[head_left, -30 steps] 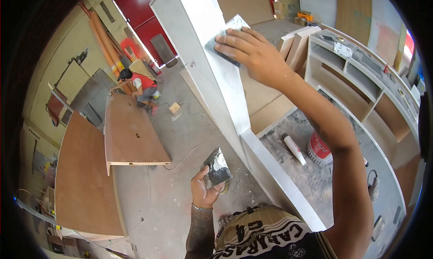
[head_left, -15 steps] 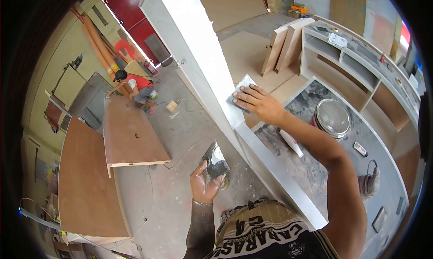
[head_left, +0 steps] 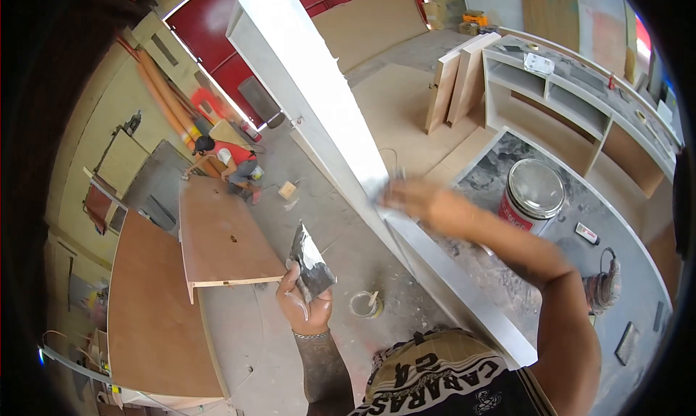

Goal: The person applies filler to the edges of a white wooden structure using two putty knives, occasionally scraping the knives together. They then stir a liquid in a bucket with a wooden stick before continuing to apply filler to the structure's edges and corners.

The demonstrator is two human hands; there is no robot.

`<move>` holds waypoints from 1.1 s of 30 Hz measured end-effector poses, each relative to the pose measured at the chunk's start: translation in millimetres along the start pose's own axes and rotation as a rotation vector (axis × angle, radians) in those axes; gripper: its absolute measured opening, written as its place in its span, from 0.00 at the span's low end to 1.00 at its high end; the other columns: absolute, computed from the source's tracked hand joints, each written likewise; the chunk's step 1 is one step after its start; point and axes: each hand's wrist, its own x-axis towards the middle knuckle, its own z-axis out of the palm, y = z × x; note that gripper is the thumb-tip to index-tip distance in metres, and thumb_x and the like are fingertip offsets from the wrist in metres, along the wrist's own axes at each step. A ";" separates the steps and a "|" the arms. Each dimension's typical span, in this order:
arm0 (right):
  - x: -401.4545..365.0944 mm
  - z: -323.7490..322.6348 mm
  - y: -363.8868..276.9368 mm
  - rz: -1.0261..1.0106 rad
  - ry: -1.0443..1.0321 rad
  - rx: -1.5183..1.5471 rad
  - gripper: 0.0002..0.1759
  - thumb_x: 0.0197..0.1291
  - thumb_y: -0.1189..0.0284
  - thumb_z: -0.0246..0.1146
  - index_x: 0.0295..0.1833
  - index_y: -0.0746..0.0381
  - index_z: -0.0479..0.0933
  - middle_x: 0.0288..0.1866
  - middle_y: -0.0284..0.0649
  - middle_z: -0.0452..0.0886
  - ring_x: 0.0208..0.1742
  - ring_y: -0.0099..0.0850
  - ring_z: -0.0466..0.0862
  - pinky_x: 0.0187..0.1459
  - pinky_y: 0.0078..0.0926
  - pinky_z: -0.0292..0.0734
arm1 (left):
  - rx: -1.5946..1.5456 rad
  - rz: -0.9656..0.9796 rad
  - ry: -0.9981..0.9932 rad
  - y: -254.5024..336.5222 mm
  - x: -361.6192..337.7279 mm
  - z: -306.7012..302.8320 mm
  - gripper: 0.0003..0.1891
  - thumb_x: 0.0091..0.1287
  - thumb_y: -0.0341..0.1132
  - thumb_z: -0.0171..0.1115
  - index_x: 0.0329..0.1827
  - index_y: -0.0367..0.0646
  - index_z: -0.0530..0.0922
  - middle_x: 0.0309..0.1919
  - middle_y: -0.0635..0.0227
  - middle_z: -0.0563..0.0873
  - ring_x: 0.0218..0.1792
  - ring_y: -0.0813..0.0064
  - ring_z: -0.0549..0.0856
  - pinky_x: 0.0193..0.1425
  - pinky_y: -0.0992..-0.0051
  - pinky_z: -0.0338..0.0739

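Observation:
My left hand (head_left: 304,309) grips a dark flat putty spreader (head_left: 312,269) smeared with white putty, held out over the floor. My right hand (head_left: 417,202), blurred by motion, is at the white-coated edge (head_left: 319,75) of a long upright panel. A thin putty spreader (head_left: 376,189) shows as a smear under its fingers, against that edge. Below the hand, the panel's lower strip (head_left: 464,285) is plain grey-white. On the floor near my left hand stands an open tub (head_left: 365,305) with a stick in it.
On the dusty grey worktop (head_left: 500,151) at right are a paint can (head_left: 533,198), a small tube (head_left: 587,233), a sander (head_left: 603,289) and a sanding block (head_left: 628,343). Wooden panels (head_left: 225,227) lie at left, where a co-worker (head_left: 230,162) crouches. Shelving (head_left: 573,115) stands behind.
My right hand has swept down along the panel edge with its spreader. My left hand has shifted left with its spreader, and the view has turned slightly; the tub on the floor now shows.

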 end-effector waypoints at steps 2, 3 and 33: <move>57.3 -34.2 31.8 -0.099 0.302 -0.278 0.40 0.50 0.86 0.56 0.71 0.49 0.71 0.68 0.42 0.75 0.67 0.44 0.75 0.68 0.42 0.71 | 0.151 0.125 0.129 -10.0 -1.7 -11.5 0.10 0.70 0.31 0.55 0.51 0.39 0.77 0.44 0.66 0.84 0.46 0.74 0.85 0.48 0.70 0.85; 85.1 -56.8 38.4 -0.064 0.364 -0.406 0.37 0.54 0.84 0.58 0.71 0.49 0.70 0.68 0.42 0.74 0.67 0.45 0.75 0.69 0.42 0.70 | 0.182 0.132 0.174 -17.0 1.0 -25.9 0.10 0.70 0.30 0.56 0.51 0.39 0.77 0.44 0.66 0.84 0.47 0.74 0.85 0.50 0.69 0.84; -28.0 34.1 18.9 0.066 0.200 -0.079 0.37 0.48 0.85 0.58 0.69 0.56 0.73 0.69 0.41 0.74 0.73 0.44 0.70 0.73 0.44 0.65 | 0.084 -0.198 0.003 -66.3 12.7 -70.5 0.14 0.72 0.32 0.53 0.56 0.36 0.76 0.46 0.61 0.87 0.44 0.69 0.88 0.39 0.67 0.90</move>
